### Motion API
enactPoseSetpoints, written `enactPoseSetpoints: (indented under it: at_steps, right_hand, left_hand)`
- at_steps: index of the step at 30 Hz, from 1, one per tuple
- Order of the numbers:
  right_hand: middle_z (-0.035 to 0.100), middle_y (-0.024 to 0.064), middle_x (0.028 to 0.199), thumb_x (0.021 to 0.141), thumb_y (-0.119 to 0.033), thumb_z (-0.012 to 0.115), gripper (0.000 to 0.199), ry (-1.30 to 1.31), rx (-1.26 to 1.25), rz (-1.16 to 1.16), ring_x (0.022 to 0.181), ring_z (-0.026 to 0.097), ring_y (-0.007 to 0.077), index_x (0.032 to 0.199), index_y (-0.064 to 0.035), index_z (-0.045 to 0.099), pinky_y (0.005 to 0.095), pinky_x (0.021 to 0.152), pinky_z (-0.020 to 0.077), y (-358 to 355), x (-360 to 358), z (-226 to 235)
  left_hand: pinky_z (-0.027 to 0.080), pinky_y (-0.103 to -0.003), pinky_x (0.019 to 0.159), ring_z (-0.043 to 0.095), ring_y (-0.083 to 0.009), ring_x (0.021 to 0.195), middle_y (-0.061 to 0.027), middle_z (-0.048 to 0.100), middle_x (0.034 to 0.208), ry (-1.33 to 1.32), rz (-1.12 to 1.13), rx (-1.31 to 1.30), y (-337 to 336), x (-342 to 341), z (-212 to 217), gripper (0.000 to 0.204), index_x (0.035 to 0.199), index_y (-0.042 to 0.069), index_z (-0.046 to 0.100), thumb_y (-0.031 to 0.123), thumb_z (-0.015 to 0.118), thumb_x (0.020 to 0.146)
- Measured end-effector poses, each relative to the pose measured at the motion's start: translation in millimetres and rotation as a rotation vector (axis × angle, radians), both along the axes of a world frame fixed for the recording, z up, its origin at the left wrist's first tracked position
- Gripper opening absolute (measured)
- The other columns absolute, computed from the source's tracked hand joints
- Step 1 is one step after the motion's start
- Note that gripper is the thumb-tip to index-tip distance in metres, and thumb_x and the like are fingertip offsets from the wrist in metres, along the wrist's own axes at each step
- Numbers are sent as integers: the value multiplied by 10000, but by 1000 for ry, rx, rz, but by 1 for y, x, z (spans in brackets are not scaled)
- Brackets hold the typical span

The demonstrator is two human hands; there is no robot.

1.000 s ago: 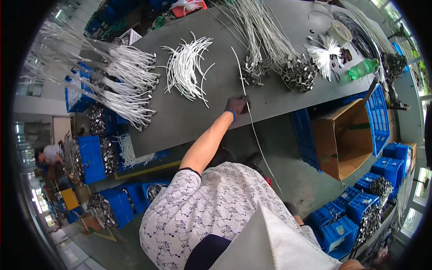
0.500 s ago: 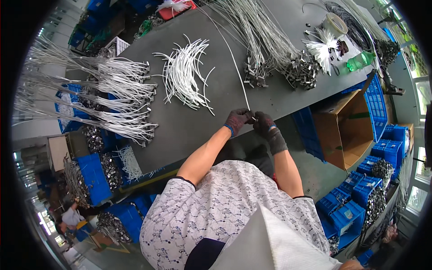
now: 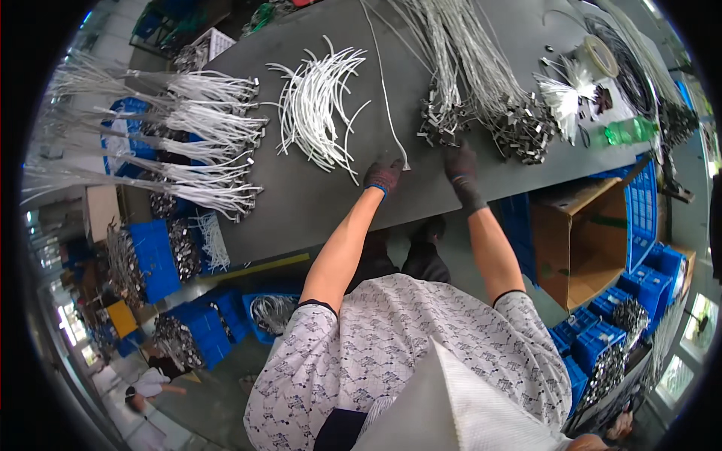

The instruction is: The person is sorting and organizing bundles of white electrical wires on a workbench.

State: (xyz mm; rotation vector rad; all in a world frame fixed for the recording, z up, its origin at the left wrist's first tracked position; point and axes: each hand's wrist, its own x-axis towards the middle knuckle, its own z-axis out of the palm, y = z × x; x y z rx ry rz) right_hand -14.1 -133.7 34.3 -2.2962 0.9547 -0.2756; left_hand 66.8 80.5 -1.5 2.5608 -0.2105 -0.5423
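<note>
A long thin cable with a white sleeve (image 3: 389, 113) lies across the dark table, its small end piece close to me. Beside that end is my left hand (image 3: 384, 175), in a dark knitted glove, its fingers stretched toward the cable and not wrapped round it. My right hand (image 3: 461, 167), gloved too, reaches to the near end of a bundle of grey cables (image 3: 444, 68) tipped with small metal clips (image 3: 444, 120). Its fingertips are blurred against the dark clips, so any grip there is hidden. A loose pile of short white tubes (image 3: 320, 109) lies left of the cable.
Sleeved cables (image 3: 210, 135) hang over the table's left edge. More metal clips (image 3: 526, 128), white strips (image 3: 564, 98), a tape roll (image 3: 598, 56) and a green bottle (image 3: 630, 131) lie at the right. An open cardboard box (image 3: 553, 252) and blue crates (image 3: 594, 338) stand beyond the table's right side.
My hands have parted from the cable end at the table edge. My right hand has moved up and away to the clip bundle; my left has stayed near the cable, which now lies farther in.
</note>
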Motion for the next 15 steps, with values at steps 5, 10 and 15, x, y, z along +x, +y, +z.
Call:
enactPoseSetpoints:
  at_steps: [5,10,15]
  right_hand:
    - [655,287,993,864,-393,580,414,220,150,49,994,613,452,1079,-45,643,489,836,501,-44,12,-14]
    - [677,242,980,816,-379,645,372,401,349,-69,959,656,386,1018,-68,678,437,814,528,-33,-9,-19]
    - [643,132,998,812,-152,653,238,188,1026,287,828,691,272,1007,-16,648,347,672,580,-22,-104,-30]
  left_hand:
    - [489,-491,889,595,-406,1071,-212,622,1171,-143,251,77,48,-20,-30,542,1137,63,634,513,547,847]
    - [512,-520,837,630,-413,1013,-194,649,1137,75,297,338,106,1,-77,499,1092,67,658,483,588,825]
    - [538,-493,766,670,-378,949,-172,690,1044,188,305,263,89,10,-79,393,976,73,705,419,566,852]
